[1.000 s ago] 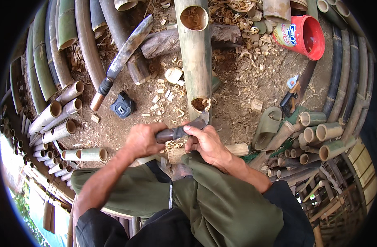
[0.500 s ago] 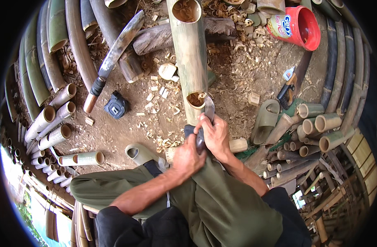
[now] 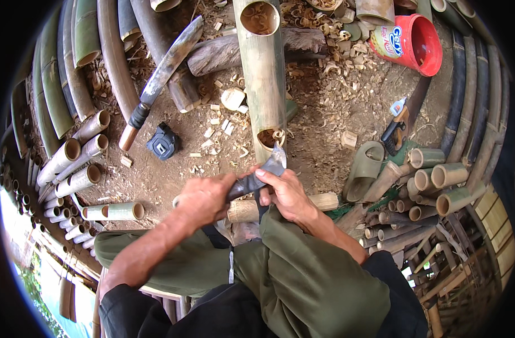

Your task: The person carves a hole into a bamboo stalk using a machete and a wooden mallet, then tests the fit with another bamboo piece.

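A thick pale-green bamboo pole (image 3: 263,81) runs away from me, with two oval holes cut in its upper side. At its near hole, which holds curled shavings, rests the tip of a knife (image 3: 275,162) with a broad, worn blade. My left hand (image 3: 204,197) is closed around the knife's dark handle, held slantwise. Against the lower blade presses the thumb of my right hand (image 3: 291,194), its other fingers curled beneath. The pole's near end is hidden behind my hands. A short bamboo piece (image 3: 325,201) lies crosswise just below them.
On the left lie a machete (image 3: 170,62) and a dark tape measure (image 3: 163,143). To the right are a red bucket (image 3: 423,45), a handsaw (image 3: 401,124) and a clog (image 3: 365,169). Cut bamboo lines both sides. A log (image 3: 215,53) crosses beneath the pole; wood chips litter the ground.
My left hand has swung left and slightly up, turning the knife from nearly upright to a slant. My right thumb now lies across the blade. The view has shifted slightly.
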Motion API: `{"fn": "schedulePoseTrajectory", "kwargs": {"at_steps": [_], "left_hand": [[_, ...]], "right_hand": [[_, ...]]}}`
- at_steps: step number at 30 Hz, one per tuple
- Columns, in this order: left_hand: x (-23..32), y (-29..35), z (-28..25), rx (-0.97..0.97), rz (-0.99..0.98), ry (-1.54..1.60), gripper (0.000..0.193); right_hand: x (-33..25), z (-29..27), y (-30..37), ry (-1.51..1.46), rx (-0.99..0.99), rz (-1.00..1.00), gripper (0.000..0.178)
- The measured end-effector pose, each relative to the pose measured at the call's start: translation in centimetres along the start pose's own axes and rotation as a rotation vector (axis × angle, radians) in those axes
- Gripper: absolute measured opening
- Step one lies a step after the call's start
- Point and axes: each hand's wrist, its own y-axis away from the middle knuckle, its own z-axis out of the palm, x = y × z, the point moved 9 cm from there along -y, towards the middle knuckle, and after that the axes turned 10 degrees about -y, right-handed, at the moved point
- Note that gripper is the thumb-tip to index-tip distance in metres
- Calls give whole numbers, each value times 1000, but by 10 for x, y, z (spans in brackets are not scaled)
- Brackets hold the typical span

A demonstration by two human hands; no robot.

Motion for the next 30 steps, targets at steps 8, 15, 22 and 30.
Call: {"fn": "schedulePoseTrajectory", "kwargs": {"at_steps": [8,15,22,30], "left_hand": [[53,-21,61,100,-247,488,52],[89,-36,70,344,-176,745,57],[128,-78,56,425,277,1144,89],[137,-101,33,-140,223,2548,51]], "right_hand": [[-36,-25,12,711,250,-340,27],[-56,-22,30,879,285,-532,23],[-119,30,93,1239,-67,-927,37],[-140,49,47,2289,-317,-487,32]]}}
